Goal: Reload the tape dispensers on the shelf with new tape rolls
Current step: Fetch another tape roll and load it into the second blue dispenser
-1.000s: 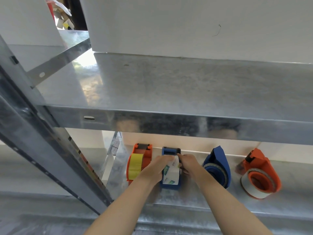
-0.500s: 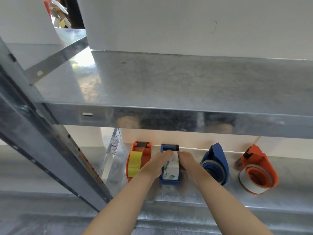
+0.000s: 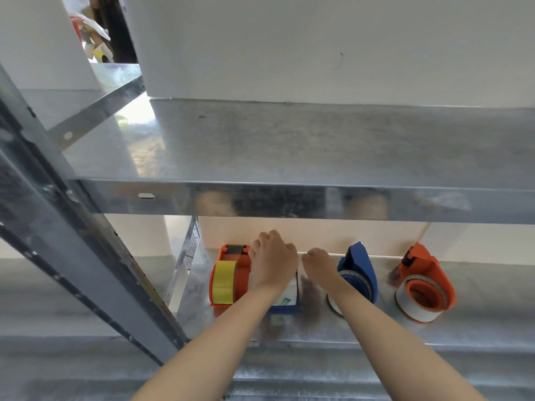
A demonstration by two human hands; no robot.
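Steadying the blue dispenser (image 3: 285,303) under our curled left hand (image 3: 273,261), we should thread tape squarely; right hand (image 3: 318,263) is loosely clenched, contents hidden.

White wall (image 3: 318,47) behind, far. Grey slanted upright post (image 3: 72,241) at near left. Cluttered cardboard and plastic (image 3: 92,33) visible far left, blurred.
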